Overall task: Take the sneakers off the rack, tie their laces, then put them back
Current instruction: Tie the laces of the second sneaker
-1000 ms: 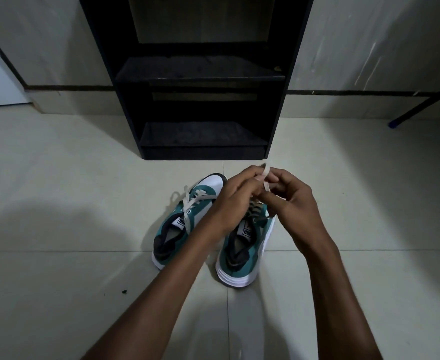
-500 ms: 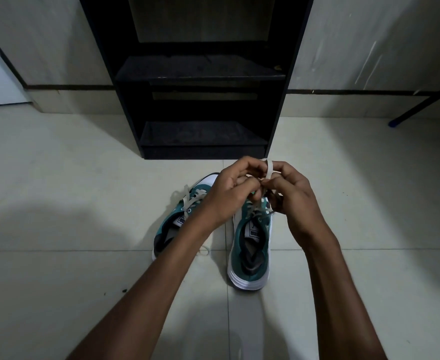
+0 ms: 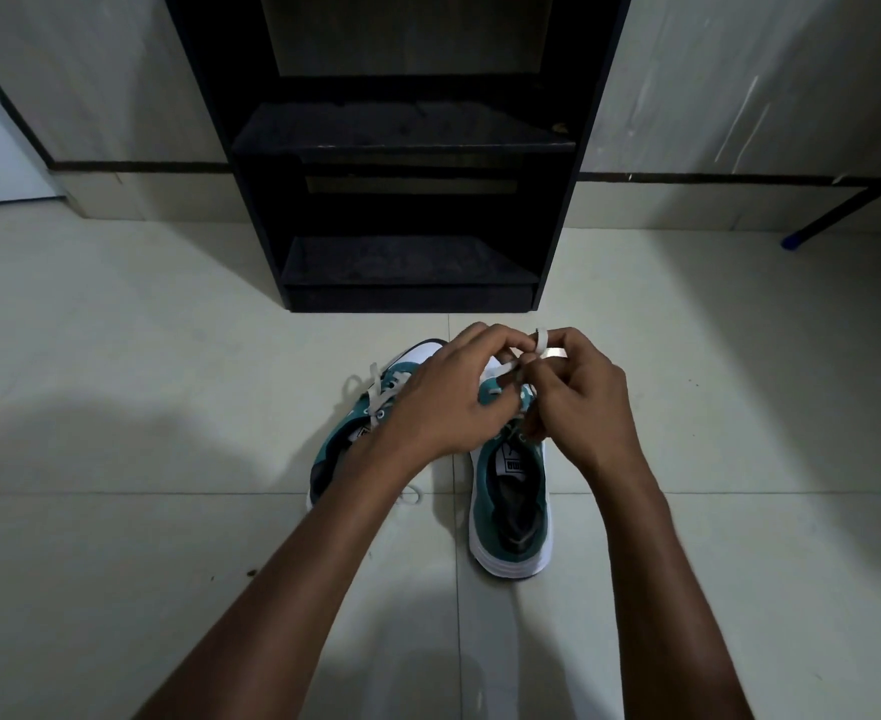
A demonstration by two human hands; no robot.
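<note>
Both hands, left hand (image 3: pixel 446 402) and right hand (image 3: pixel 578 402), pinch the flat white lace (image 3: pixel 542 343) above the teal-and-white canvas sneaker (image 3: pixel 511 501); loosening either pinch could collapse the loop.

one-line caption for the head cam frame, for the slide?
Both hands, left and right, work the white lace of the right sneaker before the black rack.

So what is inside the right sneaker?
The right sneaker shows a dark lining and a white tongue label. Nothing else is visible in its opening. The toe end cannot be seen; both hands and the laces cover it.
</note>
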